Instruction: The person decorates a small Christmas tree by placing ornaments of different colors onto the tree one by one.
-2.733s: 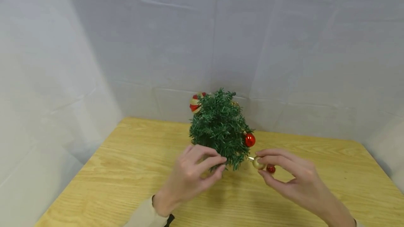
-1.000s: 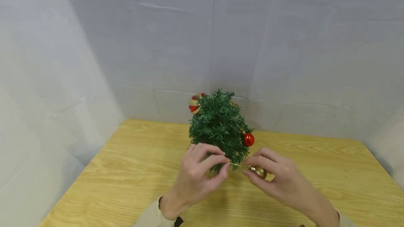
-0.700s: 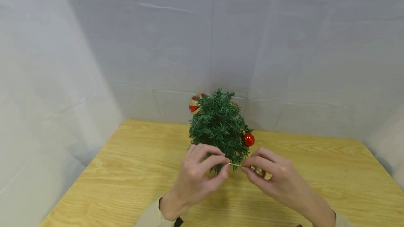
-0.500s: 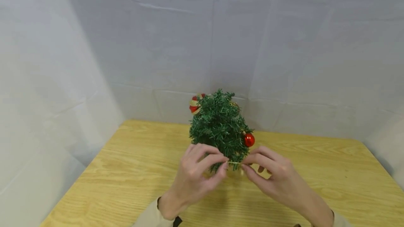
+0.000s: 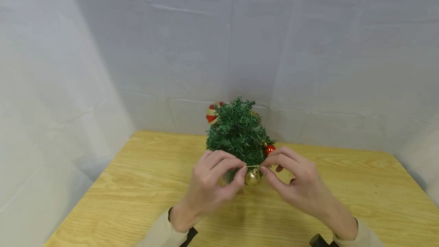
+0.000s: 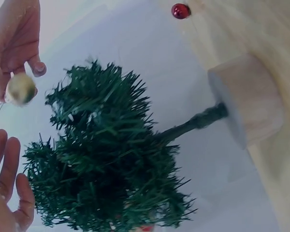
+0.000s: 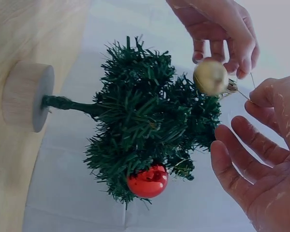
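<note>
A gold bauble (image 5: 252, 177) hangs from a thin gold string (image 5: 253, 166) stretched between my two hands. My left hand (image 5: 216, 182) pinches the string's left end between thumb and fingertips, and my right hand (image 5: 298, 180) pinches the right end. Just behind the bauble stands a small green Christmas tree (image 5: 238, 132), upright on a round wooden base (image 7: 26, 96). On the tree's right side hangs a shiny red bauble (image 7: 148, 181), partly hidden by my right fingers in the head view. A red and gold striped bauble (image 5: 212, 113) sits at its upper left.
A small red bauble (image 6: 181, 10) lies on the wooden table (image 5: 137, 186), mostly covered by my right hand in the head view. Pale sheeting (image 5: 185, 48) rises behind the table and at its sides.
My right hand let go of the bauble's body and took the string. The bauble swung left and now hangs between my hands, which have risen slightly.
</note>
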`<state>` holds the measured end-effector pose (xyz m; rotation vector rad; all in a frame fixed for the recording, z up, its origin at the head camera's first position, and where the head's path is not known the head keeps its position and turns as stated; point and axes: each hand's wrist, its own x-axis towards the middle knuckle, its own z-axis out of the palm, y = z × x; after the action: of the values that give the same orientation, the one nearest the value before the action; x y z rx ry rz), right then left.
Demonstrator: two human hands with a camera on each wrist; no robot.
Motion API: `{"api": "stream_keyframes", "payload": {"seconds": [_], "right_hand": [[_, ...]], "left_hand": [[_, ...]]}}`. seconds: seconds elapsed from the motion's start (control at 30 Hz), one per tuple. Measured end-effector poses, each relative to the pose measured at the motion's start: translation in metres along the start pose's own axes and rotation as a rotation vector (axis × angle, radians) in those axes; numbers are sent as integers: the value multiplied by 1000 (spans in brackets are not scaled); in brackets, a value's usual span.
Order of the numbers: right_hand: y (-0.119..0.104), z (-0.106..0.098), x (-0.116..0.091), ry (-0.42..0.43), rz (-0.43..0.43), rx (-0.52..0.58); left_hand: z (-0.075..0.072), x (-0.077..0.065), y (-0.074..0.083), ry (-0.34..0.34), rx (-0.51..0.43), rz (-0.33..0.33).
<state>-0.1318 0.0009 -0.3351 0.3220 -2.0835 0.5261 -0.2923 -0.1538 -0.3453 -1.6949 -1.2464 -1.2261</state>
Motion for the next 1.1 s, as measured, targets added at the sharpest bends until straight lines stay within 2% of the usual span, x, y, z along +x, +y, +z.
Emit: {"api": "stream_keyframes", "payload": {"seconds": [0.37, 0.53, 0.77, 0.9, 1.1], "right_hand": [[12, -8, 24, 62, 33, 71], [19, -11, 38, 75, 69, 60], [29, -13, 50, 40, 186, 21], [33, -11, 57, 47, 249, -7], [39, -10, 67, 4, 407, -74]], "left_hand": [[-1, 38, -8, -12, 94, 9], [0, 53, -13, -37, 172, -26], [4, 65, -17, -74, 245, -131], [8, 68, -21, -86, 282, -175], [14, 71, -27, -126, 335, -251]]}}
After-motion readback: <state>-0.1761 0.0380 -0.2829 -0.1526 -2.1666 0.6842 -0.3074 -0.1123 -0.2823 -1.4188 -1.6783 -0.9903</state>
